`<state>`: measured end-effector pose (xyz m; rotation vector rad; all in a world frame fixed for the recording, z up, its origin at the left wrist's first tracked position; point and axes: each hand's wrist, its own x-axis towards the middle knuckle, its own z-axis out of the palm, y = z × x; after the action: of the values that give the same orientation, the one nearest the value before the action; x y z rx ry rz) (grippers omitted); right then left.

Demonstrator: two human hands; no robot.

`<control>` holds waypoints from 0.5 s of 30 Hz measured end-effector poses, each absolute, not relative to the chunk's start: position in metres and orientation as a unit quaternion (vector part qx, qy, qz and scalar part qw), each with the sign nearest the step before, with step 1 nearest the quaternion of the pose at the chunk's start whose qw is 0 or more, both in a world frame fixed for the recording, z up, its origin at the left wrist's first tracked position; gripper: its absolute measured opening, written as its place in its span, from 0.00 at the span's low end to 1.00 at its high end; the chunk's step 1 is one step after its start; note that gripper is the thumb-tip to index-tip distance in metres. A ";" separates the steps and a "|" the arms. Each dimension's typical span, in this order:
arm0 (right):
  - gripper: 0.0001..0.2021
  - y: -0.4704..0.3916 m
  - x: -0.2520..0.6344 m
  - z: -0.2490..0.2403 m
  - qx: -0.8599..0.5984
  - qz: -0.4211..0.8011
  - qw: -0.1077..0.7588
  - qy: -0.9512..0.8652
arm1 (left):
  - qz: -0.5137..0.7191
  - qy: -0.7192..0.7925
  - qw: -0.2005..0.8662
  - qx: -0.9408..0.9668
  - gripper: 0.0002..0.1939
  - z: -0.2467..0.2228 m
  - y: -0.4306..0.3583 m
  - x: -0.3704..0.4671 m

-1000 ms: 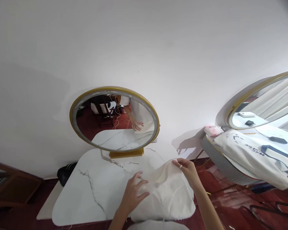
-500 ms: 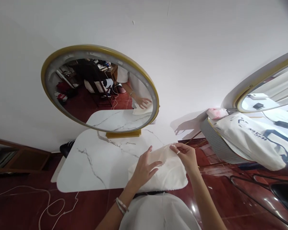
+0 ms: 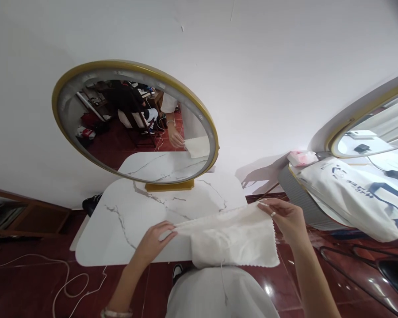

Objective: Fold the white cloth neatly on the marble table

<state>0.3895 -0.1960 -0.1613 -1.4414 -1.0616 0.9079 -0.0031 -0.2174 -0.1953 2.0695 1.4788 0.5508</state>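
A white cloth (image 3: 230,240) with zigzag-cut edges is stretched between my two hands above the front of the marbled white table (image 3: 99,238). My left hand (image 3: 154,243) pinches its left corner between thumb and fingers. At the far right corner, my right hand (image 3: 285,218), with a ring on one finger, pinches the upper edge. The cloth's lower edge hangs at the table's front rim, close to my lap, and its folds partly overlap. A thin thread (image 3: 223,287) trails from it over my light-coloured clothing.
An oval gold-framed mirror (image 3: 135,123) stands at the table's back, reflecting a seated person. To the right, a second table holds a white printed bag (image 3: 348,190) and a pink-white tissue pack (image 3: 301,158). Cables (image 3: 64,282) lie on the red floor.
My left hand has gone from open over the cloth to pinching its left corner, moving left. My right hand has moved right, and the cloth is now drawn out wide.
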 end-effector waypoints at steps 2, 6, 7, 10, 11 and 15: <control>0.14 -0.187 0.393 -0.150 -0.592 0.370 0.534 -0.477 | 0.254 0.536 0.238 0.769 0.15 -0.177 -0.205 -0.007; 0.10 -0.170 0.398 -0.118 -0.552 0.318 0.576 -0.512 | 0.350 0.510 0.165 0.768 0.13 -0.127 -0.181 -0.004; 0.08 -0.169 0.400 -0.109 -0.541 0.300 0.592 -0.516 | 0.369 0.505 0.148 0.767 0.12 -0.114 -0.179 -0.003; 0.06 -0.180 0.407 -0.088 -0.500 0.260 0.618 -0.548 | 0.398 0.488 0.117 0.768 0.07 -0.078 -0.188 -0.002; 0.05 -0.188 0.410 -0.084 -0.486 0.258 0.615 -0.565 | 0.401 0.479 0.118 0.772 0.05 -0.070 -0.194 -0.002; 0.04 -0.227 0.422 -0.084 -0.449 0.283 0.545 -0.649 | 0.347 0.449 0.183 0.803 0.02 -0.056 -0.231 -0.007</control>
<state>0.4220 -0.2268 -0.0836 -1.0655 -1.5394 0.6703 -0.0071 -0.2306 -0.0564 2.2662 1.2659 0.9796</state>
